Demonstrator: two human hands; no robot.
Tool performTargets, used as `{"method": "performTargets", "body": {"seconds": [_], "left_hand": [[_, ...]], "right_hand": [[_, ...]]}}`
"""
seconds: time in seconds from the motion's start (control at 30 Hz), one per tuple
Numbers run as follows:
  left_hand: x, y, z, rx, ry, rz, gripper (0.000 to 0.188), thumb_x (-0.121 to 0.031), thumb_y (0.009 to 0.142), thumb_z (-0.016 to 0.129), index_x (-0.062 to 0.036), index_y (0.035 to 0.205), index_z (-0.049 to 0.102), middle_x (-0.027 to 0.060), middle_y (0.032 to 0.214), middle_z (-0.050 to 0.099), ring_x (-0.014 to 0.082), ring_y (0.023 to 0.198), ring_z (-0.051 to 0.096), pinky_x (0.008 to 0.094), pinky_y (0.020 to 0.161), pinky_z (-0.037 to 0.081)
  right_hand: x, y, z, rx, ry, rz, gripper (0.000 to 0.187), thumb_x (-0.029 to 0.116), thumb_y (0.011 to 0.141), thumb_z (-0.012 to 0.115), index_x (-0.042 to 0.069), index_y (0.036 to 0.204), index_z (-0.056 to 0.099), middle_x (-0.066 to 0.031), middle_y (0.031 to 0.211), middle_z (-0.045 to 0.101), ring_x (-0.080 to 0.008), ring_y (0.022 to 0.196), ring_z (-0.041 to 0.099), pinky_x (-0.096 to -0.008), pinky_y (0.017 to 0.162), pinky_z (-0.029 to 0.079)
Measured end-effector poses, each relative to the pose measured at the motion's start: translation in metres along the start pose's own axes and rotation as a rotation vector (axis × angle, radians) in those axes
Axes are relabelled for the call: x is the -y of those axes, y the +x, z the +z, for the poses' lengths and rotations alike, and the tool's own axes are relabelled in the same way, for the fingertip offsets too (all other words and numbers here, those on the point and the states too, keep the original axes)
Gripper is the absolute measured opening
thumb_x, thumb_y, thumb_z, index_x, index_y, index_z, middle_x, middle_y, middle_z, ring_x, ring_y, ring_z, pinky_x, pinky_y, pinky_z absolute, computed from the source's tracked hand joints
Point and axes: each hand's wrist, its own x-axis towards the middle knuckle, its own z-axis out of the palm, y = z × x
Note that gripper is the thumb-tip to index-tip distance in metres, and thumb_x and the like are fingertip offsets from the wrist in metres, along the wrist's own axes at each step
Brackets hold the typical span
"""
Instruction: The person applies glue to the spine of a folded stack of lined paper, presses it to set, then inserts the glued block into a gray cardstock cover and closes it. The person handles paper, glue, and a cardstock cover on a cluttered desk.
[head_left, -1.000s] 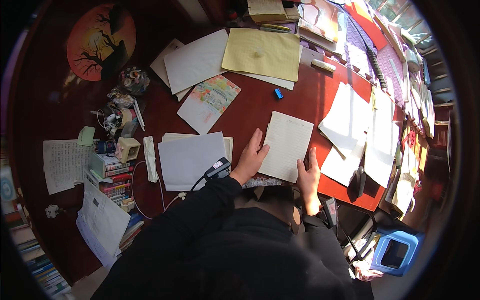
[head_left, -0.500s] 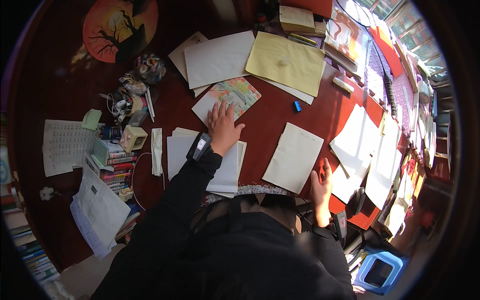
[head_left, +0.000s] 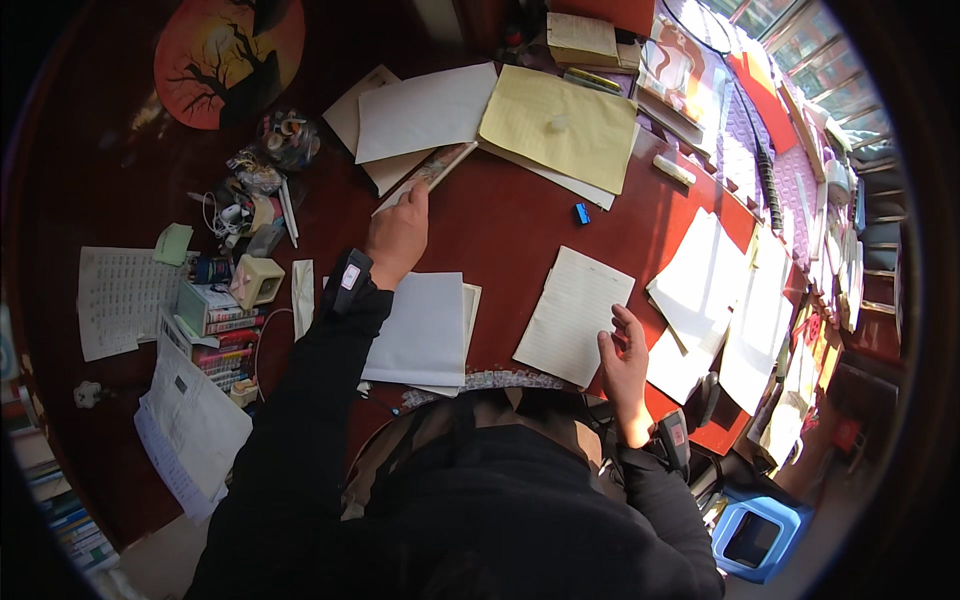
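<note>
While my left hand (head_left: 398, 240) holds the thin, flat, pale-edged paper booklet (head_left: 448, 166) in closed fingers, I'd grip lightly against creasing; my right hand (head_left: 627, 370) is half-open, empty.

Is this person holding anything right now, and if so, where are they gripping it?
Yes: the left hand grips a thin, patterned booklet around the middle of its near edge. The right hand is open and holds nothing.

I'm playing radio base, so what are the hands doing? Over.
Left hand gripping the book, tilted up. Right hand open, empty, by the lined paper. White sheet just beyond the book.
</note>
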Motion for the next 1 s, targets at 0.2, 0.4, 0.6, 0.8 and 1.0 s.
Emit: {"method": "performTargets", "body": {"seconds": [0.2,0.4,0.6,0.8,1.0], "left_hand": [[0.010,-0.014,-0.103,-0.090,-0.866,-0.254,0.025,-0.007,0.102,0.038,0.0023,0.119,0.053,0.0117,0.099,0.069,0.0180,0.084,0.068,0.0298,0.075,0.054],[-0.049,-0.063,-0.103,0.330,-1.833,-0.506,0.023,-0.007,0.104,0.041,0.0021,0.122,0.051,0.0094,0.112,0.064,0.0117,0.100,0.064,0.0274,0.090,0.053],[-0.073,-0.092,-0.083,0.485,-1.783,-0.562,0.026,-0.007,0.104,0.045,0.0030,0.127,0.049,0.0106,0.111,0.065,0.0122,0.098,0.064,0.0270,0.089,0.053],[-0.081,-0.117,-0.069,0.461,-1.713,-0.470,0.032,-0.001,0.099,0.054,0.0046,0.130,0.048,0.0168,0.117,0.067,0.0165,0.103,0.067,0.0305,0.091,0.054],[-0.074,-0.117,-0.061,0.303,-1.736,-0.511,0.028,0.000,0.100,0.053,0.0043,0.127,0.049,0.0158,0.114,0.068,0.0172,0.101,0.068,0.0312,0.089,0.056]], "right_hand": [[0.040,0.010,0.008,0.163,0.165,0.042,0.033,0.005,0.097,0.060,-0.001,0.128,0.056,-0.0104,0.124,0.063,-0.0180,0.112,0.060,-0.0313,0.096,0.049],[0.080,0.002,0.030,0.464,0.715,0.177,0.040,0.019,0.104,0.053,0.000,0.139,0.047,-0.0109,0.123,0.063,-0.0159,0.109,0.061,-0.0328,0.096,0.049],[0.082,-0.019,0.025,0.394,0.709,0.293,0.033,0.015,0.102,0.056,0.002,0.131,0.050,-0.0044,0.098,0.070,-0.0094,0.084,0.065,-0.0251,0.076,0.052],[0.058,-0.045,0.035,0.349,0.628,0.317,0.035,0.012,0.099,0.062,0.000,0.131,0.054,-0.0041,0.094,0.070,-0.0077,0.082,0.063,-0.0252,0.074,0.052],[-0.003,-0.016,-0.015,-0.074,-0.218,-0.097,0.047,0.009,0.087,0.073,0.002,0.131,0.057,-0.0141,0.120,0.067,-0.0287,0.109,0.064,-0.0385,0.096,0.051]]}}
